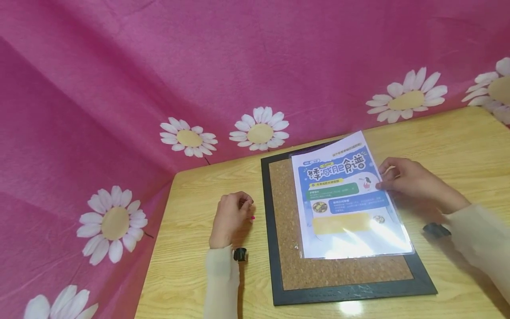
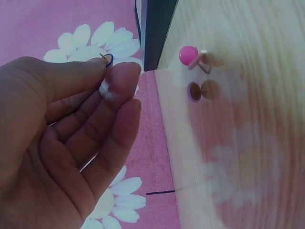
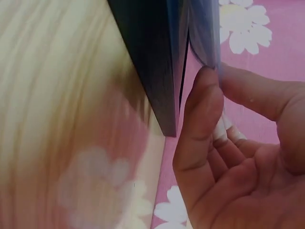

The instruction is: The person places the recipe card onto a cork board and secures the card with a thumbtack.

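Printed sheet (image 1: 338, 201) lies over the corkboard (image 1: 342, 275), its long axis roughly following the corkboard's, slightly askew. Right hand (image 1: 414, 182), off the corkboard's right side, is nearer: thumb and forefinger pinch the sheet's right edge, which appears lifted. Left hand (image 1: 230, 218), left of the corkboard, pinches a small blue-edged item (image 2: 109, 60). Pink tack (image 2: 188, 55) sits between that hand and the corkboard. Wood-grain table (image 1: 187, 217) beneath; pink daisy-print cloth (image 1: 239, 57) beyond the corkboard.

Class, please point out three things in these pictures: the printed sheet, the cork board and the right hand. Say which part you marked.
Printed sheet (image 1: 344, 201): head view, middle of its printed face.
Cork board (image 1: 342, 272): head view, bare cork below the sheet.
Right hand (image 1: 418, 182): head view, back of the hand.
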Tool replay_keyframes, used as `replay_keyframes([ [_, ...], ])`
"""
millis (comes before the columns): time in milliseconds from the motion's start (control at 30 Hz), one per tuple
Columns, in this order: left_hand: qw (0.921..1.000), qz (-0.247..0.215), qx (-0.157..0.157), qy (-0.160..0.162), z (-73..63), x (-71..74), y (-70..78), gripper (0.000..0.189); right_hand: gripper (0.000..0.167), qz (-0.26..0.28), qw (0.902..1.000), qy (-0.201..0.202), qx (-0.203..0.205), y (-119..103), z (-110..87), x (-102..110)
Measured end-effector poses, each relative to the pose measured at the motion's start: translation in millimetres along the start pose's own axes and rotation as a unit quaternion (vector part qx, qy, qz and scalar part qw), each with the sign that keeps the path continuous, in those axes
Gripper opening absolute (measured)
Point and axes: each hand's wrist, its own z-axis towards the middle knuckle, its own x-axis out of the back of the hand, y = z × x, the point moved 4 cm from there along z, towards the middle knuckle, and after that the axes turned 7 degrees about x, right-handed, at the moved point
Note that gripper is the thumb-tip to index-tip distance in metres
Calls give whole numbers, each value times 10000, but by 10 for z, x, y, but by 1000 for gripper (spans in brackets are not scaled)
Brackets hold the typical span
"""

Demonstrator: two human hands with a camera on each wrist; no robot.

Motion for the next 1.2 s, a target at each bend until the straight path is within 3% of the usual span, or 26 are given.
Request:
replay_keyframes([
  [400, 10000, 65, -71, 6, 15, -14, -16, 10, 37, 90, 9994, -319, 88, -92, -6, -209],
  [867, 10000, 20, -51, -41, 12, -54, 2, 11, 35, -169, 9980, -554, 251, -138, 1, -294],
  [1200, 9999, -40, -77, -87, 16, -82, 43, 10, 47, 346, 9974, -624, -30, -138, -8, -346],
])
